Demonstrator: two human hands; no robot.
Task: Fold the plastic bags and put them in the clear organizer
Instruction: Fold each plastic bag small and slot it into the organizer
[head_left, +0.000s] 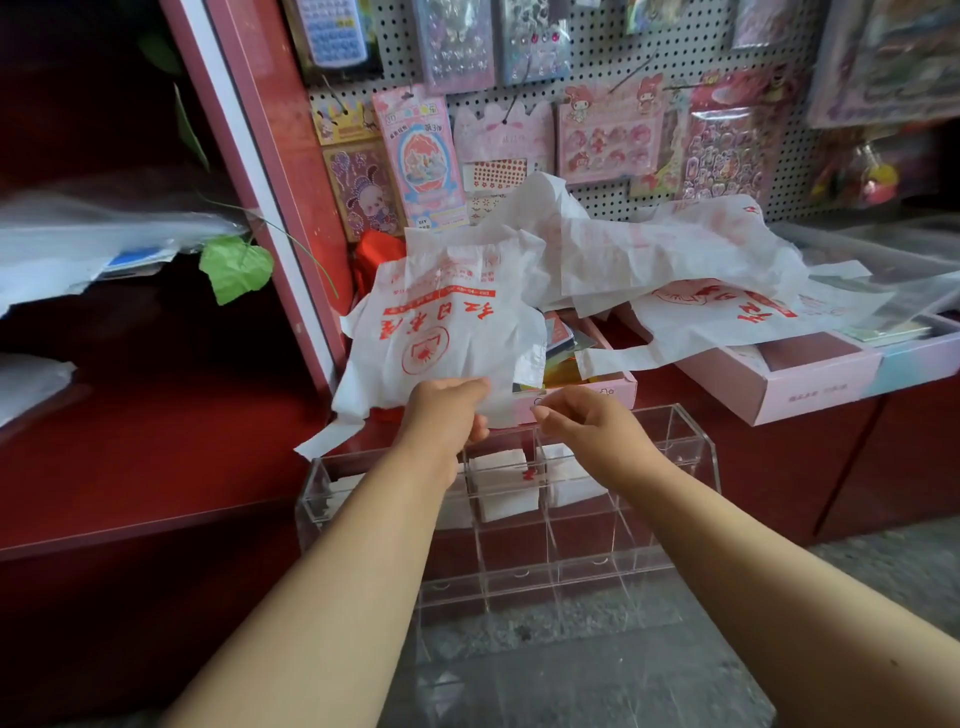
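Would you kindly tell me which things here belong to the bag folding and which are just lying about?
Job: held bag, loose bags, folded bags, clear organizer, left hand, right hand.
Lying about: sticker packs, pink boxes, green leaf.

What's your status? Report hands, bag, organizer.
Left hand grips white bag at its lower edge; right hand pinches beside it. Clear organizer below, folded bags inside. Nothing blocking.
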